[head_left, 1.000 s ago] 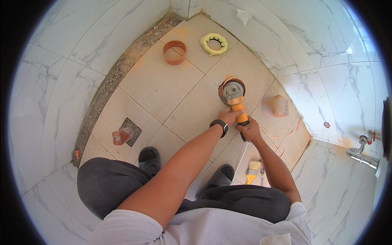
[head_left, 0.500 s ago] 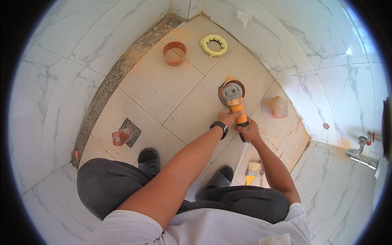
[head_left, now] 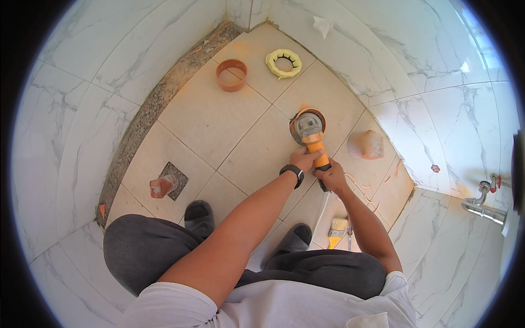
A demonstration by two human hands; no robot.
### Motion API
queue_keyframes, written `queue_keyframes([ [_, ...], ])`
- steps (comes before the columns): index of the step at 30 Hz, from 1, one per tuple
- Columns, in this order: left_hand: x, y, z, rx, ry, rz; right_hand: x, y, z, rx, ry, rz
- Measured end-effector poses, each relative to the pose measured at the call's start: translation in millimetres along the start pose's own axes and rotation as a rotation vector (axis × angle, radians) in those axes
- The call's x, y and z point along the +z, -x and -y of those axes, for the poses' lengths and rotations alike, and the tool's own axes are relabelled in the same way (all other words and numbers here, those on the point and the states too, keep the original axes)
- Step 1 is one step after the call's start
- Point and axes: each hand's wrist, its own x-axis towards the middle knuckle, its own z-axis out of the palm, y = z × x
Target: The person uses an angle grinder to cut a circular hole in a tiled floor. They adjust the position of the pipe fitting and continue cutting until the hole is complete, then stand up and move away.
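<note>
With both hands I hold an orange and grey angle grinder (head_left: 316, 145). My left hand (head_left: 304, 159), a black watch on its wrist, is closed around the body just behind the grinder's head. Behind it, my right hand (head_left: 332, 177) grips the dark rear end, from which a black part sticks out toward me. The grinder's head sits within the rim of an orange-brown pipe (head_left: 324, 116) set in the tiled floor. Its disc is hidden beneath the head and inside the opening.
Beyond lie a cut pipe ring (head_left: 232, 87) and a roll of yellowish tape (head_left: 270, 63). Capped pipe stubs stand at right (head_left: 365, 145) and left (head_left: 162, 187). Orange shavings (head_left: 367, 198) and a paintbrush (head_left: 337, 232) lie at right. Marbled walls and a metal tap (head_left: 483, 203) surround the floor.
The whole view has shifted slightly. Both hands keep their hold on the angle grinder, and its head stays at the pipe opening with barely any visible movement.
</note>
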Motion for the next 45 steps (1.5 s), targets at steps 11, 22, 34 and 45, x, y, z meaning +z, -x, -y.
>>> queue_keyframes([
  [11,0.6,1.8,-1.7,0.014,-0.014,-0.023,-0.9,0.8,4.8,0.027,-0.031,0.012],
  [22,0.8,10.2,-9.0,0.012,-0.032,-0.036,-1.5,2.0,6.1,0.026,-0.027,0.022],
  [34,-1.1,1.7,1.1,0.003,0.036,-0.034,-0.5,3.6,10.1,0.013,-0.056,0.014],
  [45,-6.1,15.7,-8.8,0.02,-0.006,-0.038,-1.2,9.1,19.5,0.099,-0.14,0.071],
])
